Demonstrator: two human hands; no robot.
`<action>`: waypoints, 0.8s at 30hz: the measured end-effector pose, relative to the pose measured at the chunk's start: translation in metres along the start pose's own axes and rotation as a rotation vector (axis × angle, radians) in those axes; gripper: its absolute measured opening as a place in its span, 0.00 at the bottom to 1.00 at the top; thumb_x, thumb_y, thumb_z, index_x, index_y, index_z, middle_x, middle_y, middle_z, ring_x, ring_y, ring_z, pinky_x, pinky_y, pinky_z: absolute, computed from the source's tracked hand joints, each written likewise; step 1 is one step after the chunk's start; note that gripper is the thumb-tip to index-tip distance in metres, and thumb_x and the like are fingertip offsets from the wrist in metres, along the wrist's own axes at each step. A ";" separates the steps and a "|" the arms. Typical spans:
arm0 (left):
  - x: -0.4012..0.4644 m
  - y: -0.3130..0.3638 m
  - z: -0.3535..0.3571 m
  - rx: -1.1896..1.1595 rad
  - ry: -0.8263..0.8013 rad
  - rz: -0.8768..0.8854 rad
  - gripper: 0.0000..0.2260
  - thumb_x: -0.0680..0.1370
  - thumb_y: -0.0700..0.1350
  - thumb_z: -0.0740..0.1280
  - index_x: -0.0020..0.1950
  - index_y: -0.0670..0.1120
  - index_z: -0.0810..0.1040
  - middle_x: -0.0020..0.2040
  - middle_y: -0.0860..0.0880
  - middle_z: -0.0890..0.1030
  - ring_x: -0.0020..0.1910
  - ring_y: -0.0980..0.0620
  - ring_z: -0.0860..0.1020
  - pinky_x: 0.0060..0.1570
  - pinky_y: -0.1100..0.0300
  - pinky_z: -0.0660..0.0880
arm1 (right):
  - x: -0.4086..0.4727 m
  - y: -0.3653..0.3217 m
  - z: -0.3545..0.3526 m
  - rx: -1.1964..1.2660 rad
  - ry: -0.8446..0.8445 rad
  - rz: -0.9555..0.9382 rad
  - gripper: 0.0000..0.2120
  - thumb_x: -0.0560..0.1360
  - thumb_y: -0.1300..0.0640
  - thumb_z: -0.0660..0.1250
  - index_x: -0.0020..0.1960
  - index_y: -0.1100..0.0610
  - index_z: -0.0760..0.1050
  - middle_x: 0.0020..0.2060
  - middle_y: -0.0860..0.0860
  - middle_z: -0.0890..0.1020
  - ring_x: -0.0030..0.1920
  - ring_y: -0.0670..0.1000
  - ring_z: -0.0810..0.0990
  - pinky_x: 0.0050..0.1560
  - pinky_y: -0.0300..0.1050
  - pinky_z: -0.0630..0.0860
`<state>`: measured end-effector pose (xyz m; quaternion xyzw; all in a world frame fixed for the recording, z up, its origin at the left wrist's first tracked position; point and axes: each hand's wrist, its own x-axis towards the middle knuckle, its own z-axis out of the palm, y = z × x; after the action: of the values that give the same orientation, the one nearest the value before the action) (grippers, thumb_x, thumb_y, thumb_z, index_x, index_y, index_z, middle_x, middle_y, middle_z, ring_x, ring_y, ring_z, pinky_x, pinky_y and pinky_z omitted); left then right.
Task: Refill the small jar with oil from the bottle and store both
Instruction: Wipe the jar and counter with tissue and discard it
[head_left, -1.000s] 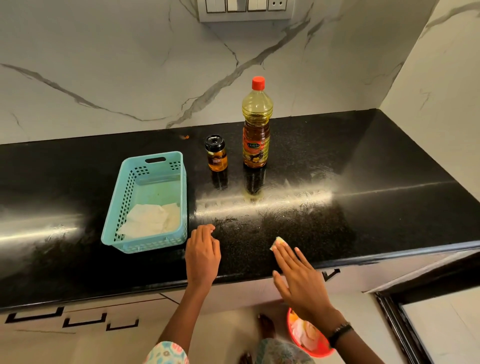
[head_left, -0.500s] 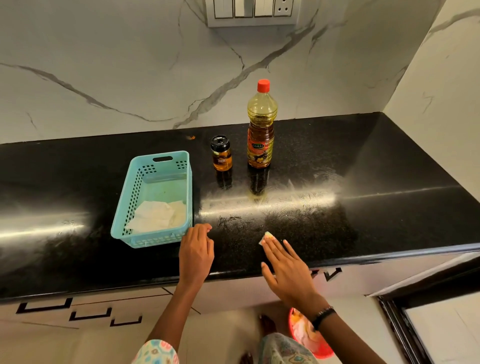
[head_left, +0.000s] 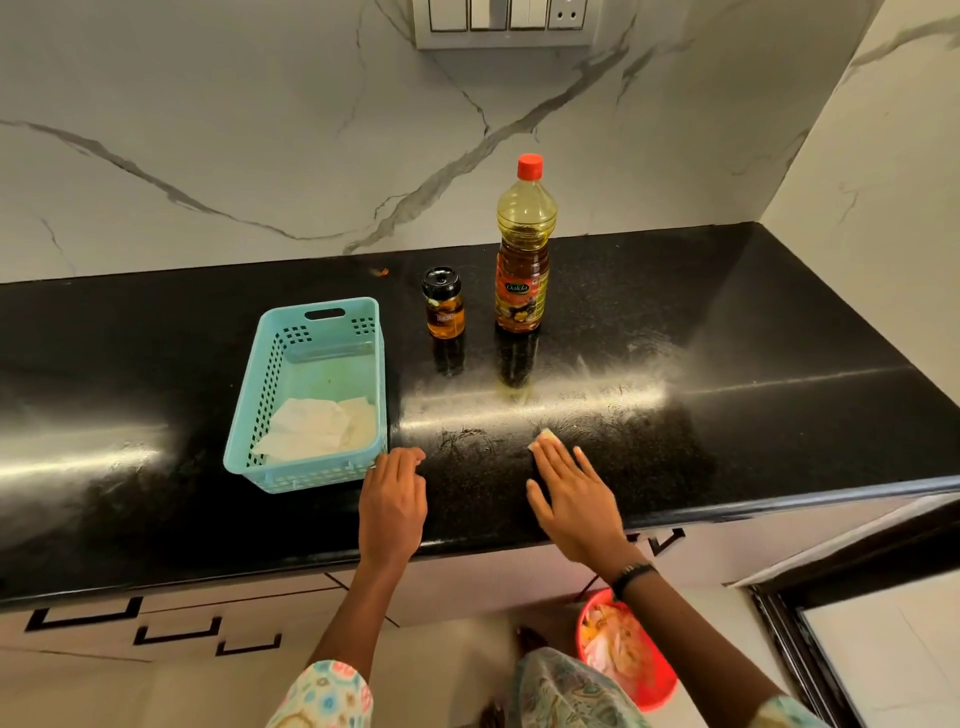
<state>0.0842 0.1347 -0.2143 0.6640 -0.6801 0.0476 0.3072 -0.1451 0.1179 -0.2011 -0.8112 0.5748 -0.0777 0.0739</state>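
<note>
Nearest, floor: a red bowl (head_left: 631, 660) with pale scraps inside sits on the floor below the counter edge, partly hidden by the right forearm and patterned clothing.
Cabinet front: pale drawer fronts (head_left: 156, 623) with black angular handles run under the counter.
Left hand (head_left: 392, 501): lies palm down on the black countertop (head_left: 779, 415) near its front edge; the fingers are loosely bent at the knuckles and hold nothing, and their tips lie just beside the near right corner of the basket, though contact cannot be judged from this angle.
Right hand (head_left: 574, 493): lies flat, fingers straight and slightly spread, pressing a small pale wad, probably a tissue (head_left: 543, 439), onto the countertop; only the wad's far edge shows beyond the fingertips.
Wristband: a dark band (head_left: 631, 574) circles the right wrist.
Countertop surface: a bright streak of glare crosses it just beyond the hands, with smeared marks between the two hands.
Basket (head_left: 306, 395): a turquoise perforated plastic basket stands left of the hands and contains crumpled white paper (head_left: 317, 428) at its near end.
Small jar (head_left: 443, 304): upright, black lid on, amber oil inside; it stands beyond the hands, right of the basket's far corner and apart from it.
Oil bottle (head_left: 523, 249): upright, red cap on, just right of the small jar and not touching it.
Wall: white veined marble (head_left: 208, 130) with a switch plate (head_left: 504, 21) at the top edge.
</note>
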 end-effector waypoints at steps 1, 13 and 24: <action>0.000 0.000 -0.001 0.004 -0.002 0.005 0.10 0.76 0.39 0.54 0.50 0.44 0.74 0.44 0.48 0.79 0.43 0.49 0.77 0.47 0.56 0.73 | 0.010 -0.009 0.002 0.016 -0.018 -0.002 0.34 0.75 0.42 0.36 0.76 0.57 0.54 0.76 0.51 0.54 0.76 0.47 0.50 0.74 0.42 0.37; 0.000 0.001 -0.001 0.005 0.017 0.031 0.10 0.76 0.39 0.55 0.49 0.42 0.75 0.43 0.48 0.79 0.42 0.49 0.77 0.47 0.57 0.73 | 0.015 0.005 -0.005 -0.013 -0.030 -0.014 0.33 0.76 0.42 0.38 0.76 0.57 0.55 0.76 0.51 0.57 0.76 0.47 0.52 0.75 0.43 0.40; 0.001 0.002 -0.003 -0.024 0.007 -0.001 0.10 0.76 0.40 0.55 0.50 0.43 0.75 0.44 0.48 0.79 0.43 0.51 0.77 0.46 0.58 0.74 | 0.010 -0.012 0.008 0.009 -0.043 -0.253 0.29 0.79 0.45 0.44 0.75 0.57 0.57 0.74 0.51 0.60 0.75 0.47 0.52 0.73 0.46 0.43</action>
<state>0.0835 0.1359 -0.2110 0.6605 -0.6790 0.0416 0.3177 -0.1293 0.1123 -0.2061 -0.8784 0.4659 -0.0714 0.0794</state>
